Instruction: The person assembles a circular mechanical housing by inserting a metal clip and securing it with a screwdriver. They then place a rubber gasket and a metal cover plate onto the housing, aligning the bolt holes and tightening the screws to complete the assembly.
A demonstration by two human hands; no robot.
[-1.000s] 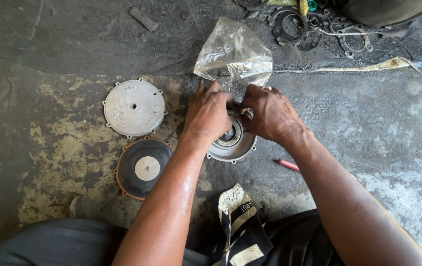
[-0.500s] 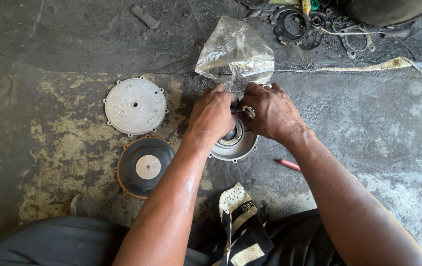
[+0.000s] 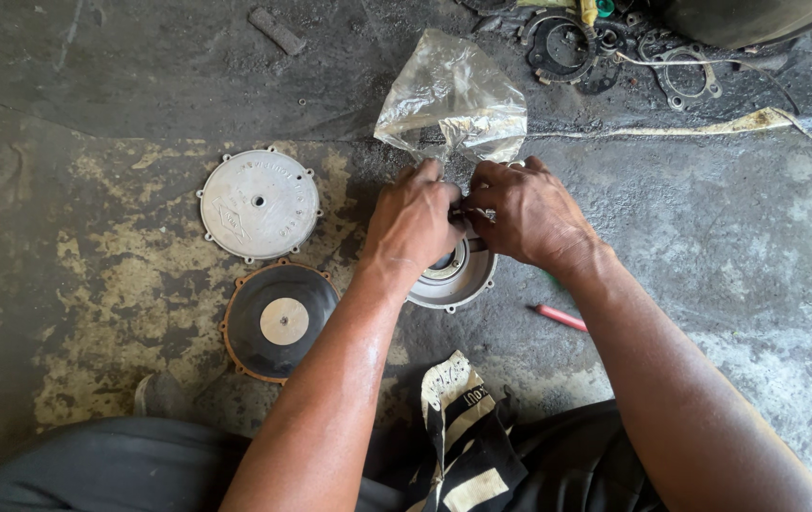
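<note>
Stained concrete floor carries 2 discs, housing, bag, pen.

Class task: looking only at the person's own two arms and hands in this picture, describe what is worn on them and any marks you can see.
Both forearms are bare, no sleeves showing. The left hand and right hand wear no gloves; no watch or bracelet shows at either wrist. The left forearm has a shiny sheen.

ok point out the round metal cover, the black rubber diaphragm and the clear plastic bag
round metal cover [image 3: 259, 204], head view, on its flat grey face just off the centre hole
black rubber diaphragm [image 3: 249, 327], head view, on the black ring left of its pale centre disc
clear plastic bag [image 3: 453, 100], head view, on the crumpled middle of the bag
</note>
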